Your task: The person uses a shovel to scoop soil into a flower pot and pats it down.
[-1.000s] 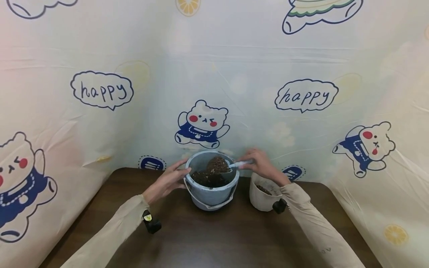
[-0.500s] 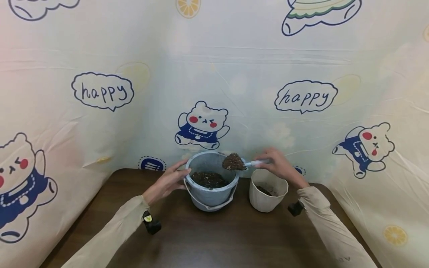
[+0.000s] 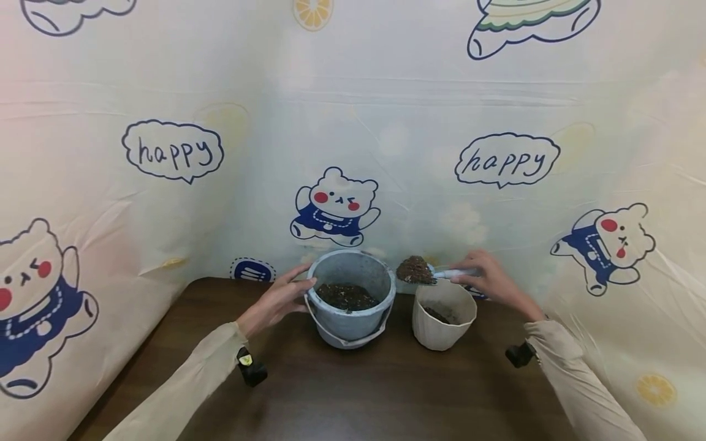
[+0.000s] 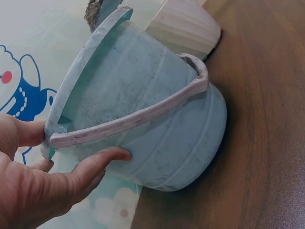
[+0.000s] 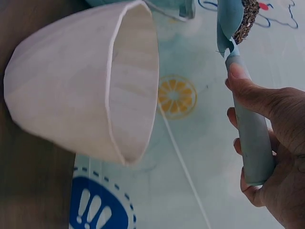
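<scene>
A light-blue bucket (image 3: 353, 324) with dark soil (image 3: 347, 298) inside stands on the table. My left hand (image 3: 274, 301) holds its left rim; in the left wrist view the fingers (image 4: 112, 155) lie against the bucket's side below the pale handle (image 4: 138, 117). My right hand (image 3: 491, 278) grips a small blue garden trowel (image 5: 252, 138) by its handle. A mound of brown soil (image 3: 415, 269) sits on the trowel's blade, level, above the left part of the off-white plant pot's (image 3: 436, 334) mouth. Some soil (image 3: 438, 315) lies low in that pot.
The brown wooden table (image 3: 331, 398) stretches toward me in front of both containers. A patterned cloth (image 3: 408, 135) hangs close behind the table and along both sides. A narrow gap separates the bucket from the pot.
My right hand has lifted the soil-loaded trowel out of the bucket and carried it right, over the gap to the pot. The left hand has stayed on the bucket.
</scene>
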A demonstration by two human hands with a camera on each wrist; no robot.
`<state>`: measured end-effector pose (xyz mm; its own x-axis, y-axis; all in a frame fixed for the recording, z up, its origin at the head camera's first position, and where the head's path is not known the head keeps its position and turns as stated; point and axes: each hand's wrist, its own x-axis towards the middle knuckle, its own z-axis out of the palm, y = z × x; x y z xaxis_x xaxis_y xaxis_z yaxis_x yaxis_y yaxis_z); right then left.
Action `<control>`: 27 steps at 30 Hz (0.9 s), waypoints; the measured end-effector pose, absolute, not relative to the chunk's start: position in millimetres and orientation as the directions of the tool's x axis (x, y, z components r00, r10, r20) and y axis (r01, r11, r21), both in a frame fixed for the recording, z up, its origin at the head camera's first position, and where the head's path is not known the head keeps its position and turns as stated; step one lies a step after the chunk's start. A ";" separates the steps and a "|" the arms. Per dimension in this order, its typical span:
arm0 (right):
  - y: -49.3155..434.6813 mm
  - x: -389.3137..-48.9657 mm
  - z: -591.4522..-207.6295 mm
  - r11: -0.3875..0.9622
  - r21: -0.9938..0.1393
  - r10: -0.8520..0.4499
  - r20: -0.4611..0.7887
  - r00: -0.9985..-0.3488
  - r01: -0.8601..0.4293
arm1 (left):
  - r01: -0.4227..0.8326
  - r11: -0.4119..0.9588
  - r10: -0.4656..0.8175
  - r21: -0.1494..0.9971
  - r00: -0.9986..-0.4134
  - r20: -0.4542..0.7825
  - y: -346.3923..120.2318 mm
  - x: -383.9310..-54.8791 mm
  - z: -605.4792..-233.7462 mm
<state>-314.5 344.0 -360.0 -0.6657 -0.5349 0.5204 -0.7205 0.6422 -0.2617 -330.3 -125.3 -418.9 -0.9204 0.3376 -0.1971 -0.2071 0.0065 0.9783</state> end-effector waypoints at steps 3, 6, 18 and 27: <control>356.4 -311.6 -359.0 0.661 -0.249 -0.526 0.519 -0.674 -0.708 | -0.211 0.001 0.337 0.978 -0.920 -0.199 -125.1 -330.5 -419.2; 369.1 -308.2 -357.5 0.688 -0.230 -0.514 0.515 -0.686 -0.688 | -0.213 0.002 0.334 0.977 -0.921 -0.201 -124.8 -330.1 -418.7; 389.2 -287.3 -358.5 0.865 0.094 -0.472 0.485 -0.736 -0.493 | -0.207 0.010 0.353 0.978 -0.914 -0.197 -124.4 -329.7 -416.7; 360.4 -285.8 -367.5 0.763 0.539 -0.642 0.578 -0.504 -0.355 | -0.202 0.013 0.363 0.979 -0.912 -0.193 -126.1 -330.0 -418.1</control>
